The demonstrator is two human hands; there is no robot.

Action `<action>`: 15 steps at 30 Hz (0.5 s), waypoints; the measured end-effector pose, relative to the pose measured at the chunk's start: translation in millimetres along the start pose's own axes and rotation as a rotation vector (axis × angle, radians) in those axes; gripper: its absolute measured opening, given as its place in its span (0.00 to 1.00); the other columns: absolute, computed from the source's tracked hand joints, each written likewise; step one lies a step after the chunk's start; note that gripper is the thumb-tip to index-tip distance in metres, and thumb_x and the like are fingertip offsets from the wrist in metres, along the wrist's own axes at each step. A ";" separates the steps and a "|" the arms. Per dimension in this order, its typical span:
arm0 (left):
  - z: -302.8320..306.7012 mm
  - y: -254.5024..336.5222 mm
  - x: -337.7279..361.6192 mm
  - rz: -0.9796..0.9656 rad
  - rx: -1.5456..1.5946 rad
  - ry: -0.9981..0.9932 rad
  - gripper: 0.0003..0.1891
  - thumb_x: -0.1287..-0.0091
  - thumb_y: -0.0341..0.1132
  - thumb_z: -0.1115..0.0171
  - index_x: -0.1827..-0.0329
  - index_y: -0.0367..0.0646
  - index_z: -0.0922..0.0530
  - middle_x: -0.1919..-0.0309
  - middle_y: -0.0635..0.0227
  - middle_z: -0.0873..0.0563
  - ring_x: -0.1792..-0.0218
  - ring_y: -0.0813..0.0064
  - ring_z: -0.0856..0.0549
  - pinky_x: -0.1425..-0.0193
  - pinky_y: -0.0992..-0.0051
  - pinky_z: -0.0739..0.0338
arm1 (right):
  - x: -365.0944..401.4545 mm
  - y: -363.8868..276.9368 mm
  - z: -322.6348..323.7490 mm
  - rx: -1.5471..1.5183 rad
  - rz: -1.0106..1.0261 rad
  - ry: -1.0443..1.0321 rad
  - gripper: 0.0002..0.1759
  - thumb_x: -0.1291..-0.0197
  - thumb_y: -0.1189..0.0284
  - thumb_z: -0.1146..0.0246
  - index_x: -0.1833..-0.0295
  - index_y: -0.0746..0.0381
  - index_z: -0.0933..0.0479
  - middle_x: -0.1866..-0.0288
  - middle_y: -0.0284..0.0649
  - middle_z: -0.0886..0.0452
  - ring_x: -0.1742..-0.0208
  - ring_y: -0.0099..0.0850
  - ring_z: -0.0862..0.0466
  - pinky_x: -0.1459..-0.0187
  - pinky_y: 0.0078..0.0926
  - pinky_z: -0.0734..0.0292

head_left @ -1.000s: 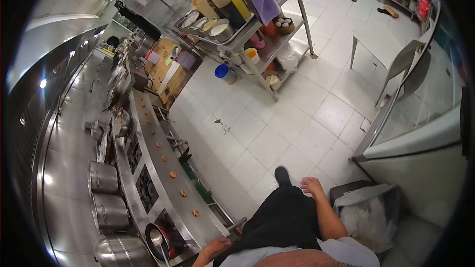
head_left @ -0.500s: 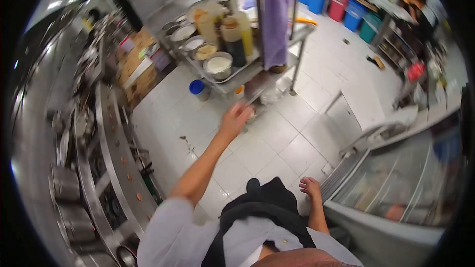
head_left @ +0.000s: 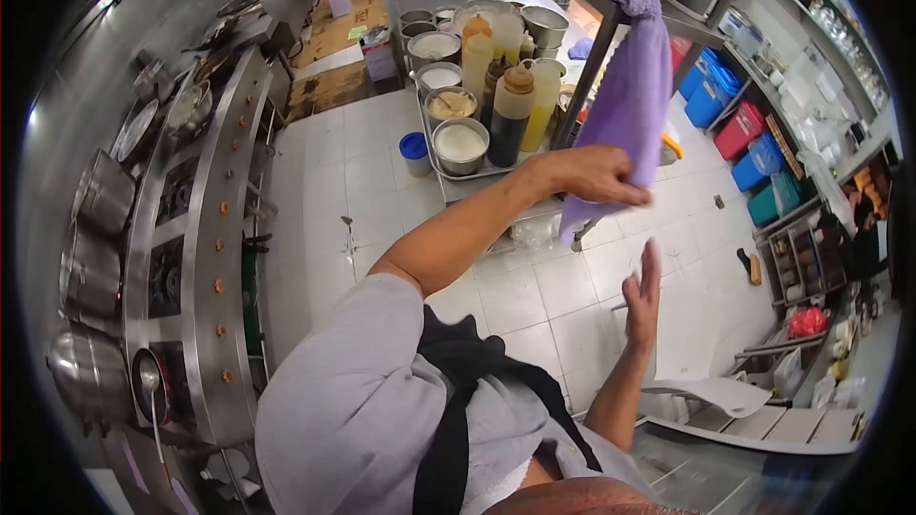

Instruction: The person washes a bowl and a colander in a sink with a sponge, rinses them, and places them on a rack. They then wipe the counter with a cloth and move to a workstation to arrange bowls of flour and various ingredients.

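A purple towel [head_left: 625, 86] hangs knotted from the upper part of a metal rack. My left hand [head_left: 603, 176] reaches across to the towel's lower part, its fingers closed on the cloth. Lower and to the right, my right hand [head_left: 644, 298] is raised with fingers stretched out, holding nothing. Beside my left forearm stand squeeze bottles, one with dark liquid [head_left: 512, 110] and one with yellow liquid [head_left: 541, 100]. A metal bowl of white contents [head_left: 460, 143] sits near the tray's front corner.
A steel stove [head_left: 205, 229] runs along the left, with a ladle [head_left: 153, 391] in a pan. A blue-lidded tub [head_left: 415, 153] stands on the tiled floor [head_left: 382, 200]. Colored bins [head_left: 739, 129] line the right side. A glass-topped unit [head_left: 706, 463] is close at lower right.
My left hand has moved right and up to the towel and closed on it. My right hand has risen from beside my body. The view has turned, bringing the rack nearer.
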State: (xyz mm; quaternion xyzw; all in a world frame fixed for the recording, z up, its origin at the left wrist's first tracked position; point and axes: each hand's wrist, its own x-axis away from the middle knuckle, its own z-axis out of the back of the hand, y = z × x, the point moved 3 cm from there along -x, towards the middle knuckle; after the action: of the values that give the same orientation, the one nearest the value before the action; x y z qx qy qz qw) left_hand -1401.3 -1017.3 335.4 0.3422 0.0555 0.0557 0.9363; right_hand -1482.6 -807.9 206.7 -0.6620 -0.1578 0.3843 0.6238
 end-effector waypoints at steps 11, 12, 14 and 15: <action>11.3 78.4 -37.5 -0.942 0.620 0.679 0.24 0.42 0.48 0.35 0.52 0.37 0.24 0.60 0.54 0.21 0.57 0.57 0.21 0.51 0.63 0.27 | -55.9 -72.3 -92.1 -0.281 0.613 -0.067 0.30 0.32 0.64 0.52 0.29 0.64 0.47 0.36 0.43 0.34 0.35 0.31 0.34 0.35 0.26 0.39; 7.3 72.8 -32.1 -0.976 0.604 0.700 0.23 0.42 0.47 0.35 0.51 0.38 0.25 0.58 0.54 0.21 0.56 0.56 0.21 0.49 0.63 0.27 | -52.3 -67.2 -94.9 -0.267 0.622 0.001 0.28 0.30 0.65 0.54 0.29 0.64 0.48 0.36 0.42 0.35 0.35 0.31 0.34 0.36 0.25 0.39; -0.4 57.9 -5.8 -0.964 0.542 0.715 0.24 0.42 0.44 0.34 0.48 0.39 0.26 0.55 0.54 0.22 0.53 0.54 0.22 0.46 0.61 0.28 | -66.5 -27.4 -88.3 -0.329 0.590 0.395 0.26 0.30 0.64 0.53 0.32 0.65 0.45 0.40 0.43 0.32 0.40 0.32 0.30 0.41 0.28 0.33; -5.6 47.7 12.6 -0.856 0.483 0.682 0.29 0.40 0.45 0.36 0.40 0.38 0.33 0.46 0.48 0.28 0.44 0.51 0.28 0.39 0.61 0.33 | -76.5 -5.1 -91.4 -0.397 0.547 0.711 0.25 0.32 0.62 0.49 0.36 0.67 0.40 0.44 0.45 0.28 0.44 0.34 0.26 0.45 0.32 0.28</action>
State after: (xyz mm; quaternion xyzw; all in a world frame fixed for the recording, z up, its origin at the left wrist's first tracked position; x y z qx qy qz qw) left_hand -1392.8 -975.8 361.2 0.4554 0.4971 -0.2340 0.7005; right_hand -1466.8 -924.1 228.6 -0.8755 0.1742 0.2468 0.3772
